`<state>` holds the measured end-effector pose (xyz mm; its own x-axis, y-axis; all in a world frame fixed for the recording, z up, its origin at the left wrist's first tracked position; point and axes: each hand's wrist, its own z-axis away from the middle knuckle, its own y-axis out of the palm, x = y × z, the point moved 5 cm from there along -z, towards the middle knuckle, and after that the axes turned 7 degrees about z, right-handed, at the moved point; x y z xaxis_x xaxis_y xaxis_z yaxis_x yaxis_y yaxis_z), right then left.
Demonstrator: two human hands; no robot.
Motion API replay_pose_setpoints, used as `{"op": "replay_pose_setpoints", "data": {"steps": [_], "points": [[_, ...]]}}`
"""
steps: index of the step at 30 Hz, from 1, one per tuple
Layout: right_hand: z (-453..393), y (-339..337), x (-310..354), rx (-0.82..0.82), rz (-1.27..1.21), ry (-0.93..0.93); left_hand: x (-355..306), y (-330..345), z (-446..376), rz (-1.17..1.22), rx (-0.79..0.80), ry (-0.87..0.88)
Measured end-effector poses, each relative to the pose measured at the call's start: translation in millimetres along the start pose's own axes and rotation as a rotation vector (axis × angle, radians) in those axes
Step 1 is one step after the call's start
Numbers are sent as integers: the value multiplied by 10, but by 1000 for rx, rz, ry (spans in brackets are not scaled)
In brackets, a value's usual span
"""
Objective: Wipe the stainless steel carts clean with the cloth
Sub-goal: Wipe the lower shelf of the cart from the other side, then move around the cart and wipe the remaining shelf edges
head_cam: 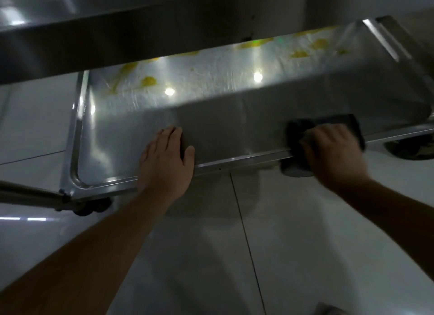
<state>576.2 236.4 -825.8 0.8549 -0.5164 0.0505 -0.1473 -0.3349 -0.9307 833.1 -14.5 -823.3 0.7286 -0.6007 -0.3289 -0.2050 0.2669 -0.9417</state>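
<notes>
From the head camera, looking down: an upper steel shelf [117, 30] juts across the top of the picture and hides the far edge of the lower shelf [234, 126] of the stainless steel cart. A slanted cart leg [28, 192] comes in from the left to the near left corner, with a dark caster wheel [89, 207] just beneath it. A second caster [408, 150] shows under the right end of the rim.

Two hands are in view, both bare-armed. The left hand [165, 160] lies flat on the near rim, fingers straight and together on the steel, thumb spread along the edge, gripping nothing. The right hand [333, 150] is blurred; its fingers curl over the one dark cloth [303, 136] and press it down at the near right part of the shelf, where the cloth drapes over the rim and hangs a little below it.

Roughly seven yellow stains [148, 81] are scattered along the far side of the lower shelf, well apart from the cloth. Three bright light spots reflect in the scuffed steel.

The floor [305, 244] is glossy white tile with thin dark joints, and the room is dim
</notes>
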Motion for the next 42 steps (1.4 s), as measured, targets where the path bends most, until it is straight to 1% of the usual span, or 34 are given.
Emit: {"op": "replay_pose_setpoints", "data": {"steps": [1,3,4,5,6,10,13,14,15,17,18,20,22,24,27,29,30,32,33,34,35,38,42], "points": [[23,-27,-163,17,16,91,-5,9,0,-1,8,-1],[49,-60,-233,48,31,216,-26,28,11,-11,12,7],[34,-71,-131,41,21,230,-32,32,14,-18,7,11],[3,-97,62,37,-6,203,-39,35,13,-21,2,11],[-30,-116,330,51,-41,143,-44,35,11,-21,0,7],[-177,-136,1491,215,-188,-141,-51,29,8,-2,17,9],[-397,-84,1946,378,-214,-355,-6,39,-23,58,77,17],[-481,-62,1969,428,-190,-403,11,36,-35,83,98,20],[-568,-38,1934,443,-202,-400,29,24,-46,111,114,25],[-710,21,1812,431,-244,-324,58,-31,-63,145,122,48],[-763,34,1795,448,-240,-319,69,-66,-55,150,118,60],[-820,11,1809,519,-221,-350,100,-153,-1,146,133,72],[-845,-74,1829,587,-181,-396,124,-248,106,132,196,66],[-794,-160,1885,733,-82,-491,145,-386,266,133,268,52],[-641,-309,1916,1016,34,-357,131,-742,535,86,296,33],[-483,-503,2011,1138,67,-337,123,-1030,708,26,368,18],[-403,-610,2033,1206,72,-315,120,-1179,798,32,418,-4],[-208,-912,2065,1393,51,-192,104,-1483,1005,70,496,-66],[-126,-1098,2117,1479,57,-193,89,-1643,1122,82,526,-96],[-62,-1271,2180,1525,42,-188,65,-1798,1243,88,560,-123],[-1,-1444,2248,1553,52,-222,34,-1951,1374,84,597,-145],[45,-2012,2511,1526,34,-267,-50,-2407,1775,61,685,-196],[11,-2852,2844,1509,92,-357,-117,-3071,2322,94,759,-283]]}}
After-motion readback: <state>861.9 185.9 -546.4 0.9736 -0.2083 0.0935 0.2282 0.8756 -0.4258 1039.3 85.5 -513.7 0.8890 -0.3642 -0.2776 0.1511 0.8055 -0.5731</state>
